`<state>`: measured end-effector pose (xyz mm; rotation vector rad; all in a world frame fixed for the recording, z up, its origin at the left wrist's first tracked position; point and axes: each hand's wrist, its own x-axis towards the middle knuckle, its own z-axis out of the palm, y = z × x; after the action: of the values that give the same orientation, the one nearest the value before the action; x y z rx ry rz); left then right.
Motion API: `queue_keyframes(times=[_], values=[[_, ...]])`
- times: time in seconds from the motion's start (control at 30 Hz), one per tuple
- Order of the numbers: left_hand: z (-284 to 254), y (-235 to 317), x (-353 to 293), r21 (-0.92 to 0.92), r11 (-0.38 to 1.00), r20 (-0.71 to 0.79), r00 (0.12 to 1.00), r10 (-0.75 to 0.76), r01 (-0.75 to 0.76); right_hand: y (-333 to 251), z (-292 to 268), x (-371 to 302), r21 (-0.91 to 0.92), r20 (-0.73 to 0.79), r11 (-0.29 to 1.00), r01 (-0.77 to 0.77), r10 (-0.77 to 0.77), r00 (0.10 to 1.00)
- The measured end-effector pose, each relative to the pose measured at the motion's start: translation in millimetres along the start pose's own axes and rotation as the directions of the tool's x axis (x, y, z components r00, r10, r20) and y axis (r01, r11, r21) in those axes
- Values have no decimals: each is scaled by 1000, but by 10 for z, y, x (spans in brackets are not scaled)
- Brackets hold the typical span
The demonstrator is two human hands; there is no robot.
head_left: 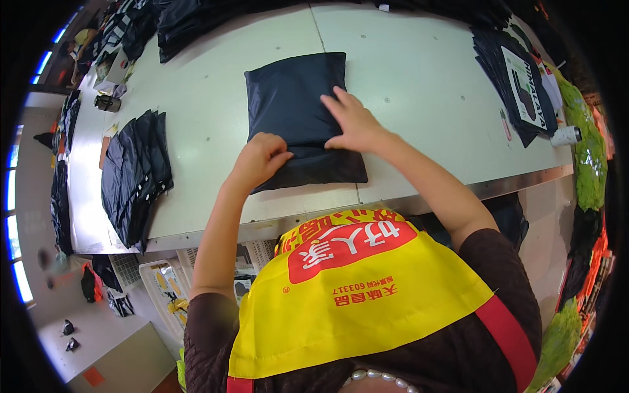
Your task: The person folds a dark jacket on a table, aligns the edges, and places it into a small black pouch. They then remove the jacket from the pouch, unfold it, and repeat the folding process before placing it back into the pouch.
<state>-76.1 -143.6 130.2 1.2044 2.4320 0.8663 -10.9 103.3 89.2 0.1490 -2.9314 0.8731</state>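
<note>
A roughly square piece of smooth black fabric (pixel 295 98) lies on the white table in front of me, with a crease or fold across its lower part. My left hand (pixel 261 159) is at its lower left edge, fingers curled and thumb pressed in by the crease; the fabric appears pinched there. On the right side of the same piece rests my right hand (pixel 354 123), fingers spread and thumb stretched toward the crease. Whether the piece is one layer or several, I cannot tell.
A fanned stack of black fabric pieces (pixel 135 173) lies at the left. Another black stack (pixel 504 85), a white thread spool (pixel 566 135) and a small red-handled tool (pixel 505 124) are at the right. Black fabric (pixel 216 23) lines the far edge. A dark jar (pixel 107 103) stands far left.
</note>
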Motion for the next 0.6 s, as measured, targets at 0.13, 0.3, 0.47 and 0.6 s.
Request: queue_keyframes(times=[0.13, 0.3, 0.47, 0.6], values=[[51, 58, -41, 157, 953, -68, 960, 270, -257, -281, 290, -80, -368, -131, 887, 278, -346, 929], [178, -39, -262, 273, 920, -102, 942, 319, -282, -393, 346, 33, -310, -310, 891, 332, -425, 851], [260, -33, -361, 396, 909, -108, 977, 183, -127, -714, 642, 267, -208, -202, 894, 397, -437, 877], [125, -18, -369, 489, 871, 45, 999, 24, -43, -781, 727, 342, -102, -241, 927, 361, -375, 895]])
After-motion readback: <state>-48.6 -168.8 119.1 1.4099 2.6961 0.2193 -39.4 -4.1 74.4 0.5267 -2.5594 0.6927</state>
